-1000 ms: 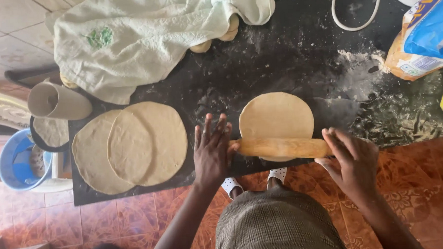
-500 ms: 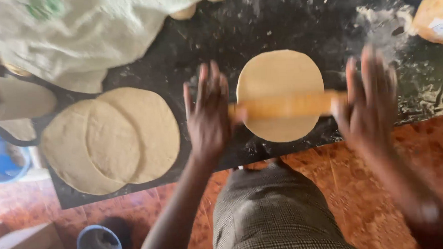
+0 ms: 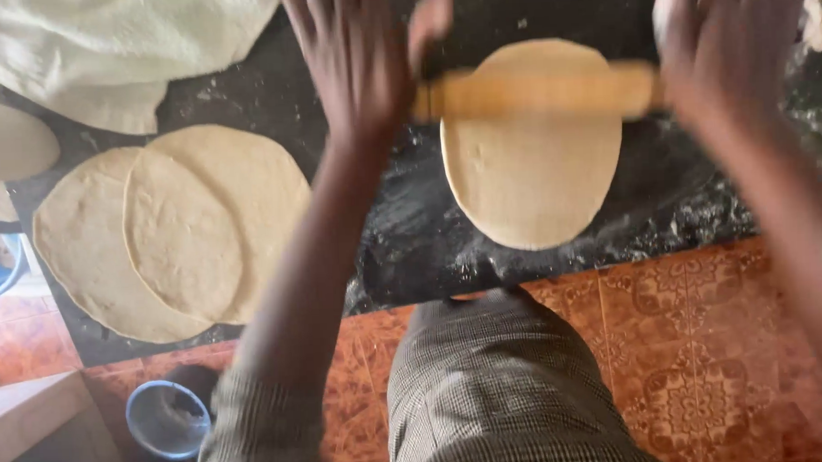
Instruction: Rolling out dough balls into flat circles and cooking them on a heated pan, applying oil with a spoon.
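Two flat hands, your left hand [image 3: 355, 64] and right hand [image 3: 728, 47], press open palms on the wooden rolling pin [image 3: 538, 92], across the far part of the dough round [image 3: 532, 163]. Push evenly; keep it round.

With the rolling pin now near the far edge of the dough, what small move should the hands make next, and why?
Probably draw the rolling pin back toward the body. It lies across the far part of the dough round, with the left hand and right hand flat on its ends, and most of the round lies on the near side of the pin. The dough looks longer than wide, so a turn may follow.
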